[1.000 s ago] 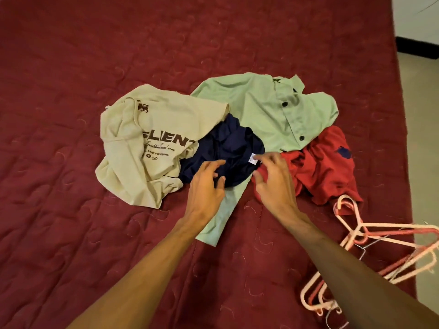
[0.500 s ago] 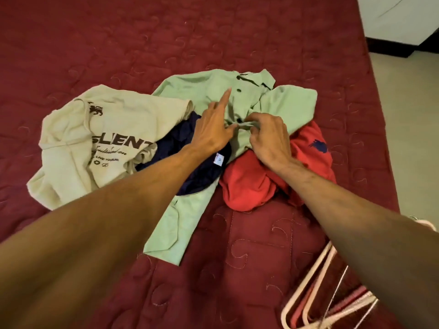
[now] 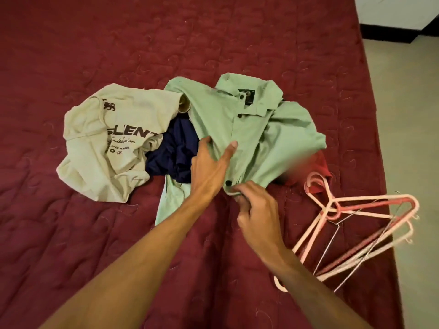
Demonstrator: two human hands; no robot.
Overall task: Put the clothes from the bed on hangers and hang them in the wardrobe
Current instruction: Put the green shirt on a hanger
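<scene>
A light green button shirt [image 3: 256,129] lies spread over the pile in the middle of the bed, collar at the far end. My right hand [image 3: 257,207] pinches its front edge near a black button. My left hand [image 3: 209,167] rests flat on the shirt with thumb and forefinger straight. Left of it lie a beige printed T-shirt [image 3: 111,143] and a navy garment [image 3: 175,155]. A red garment [image 3: 318,167] peeks out under the green shirt's right side. Several pink and wire hangers [image 3: 356,224] lie at the bed's right edge.
The dark red quilted bedspread [image 3: 142,43] covers the whole bed. Beige floor [image 3: 415,138] runs along the right side, with a white wall and dark skirting [image 3: 392,29] at the top right.
The green shirt has been pulled open and toward me, and it covers most of the red garment. My right hand drew back to the shirt's near edge; my left hand flattened on the fabric.
</scene>
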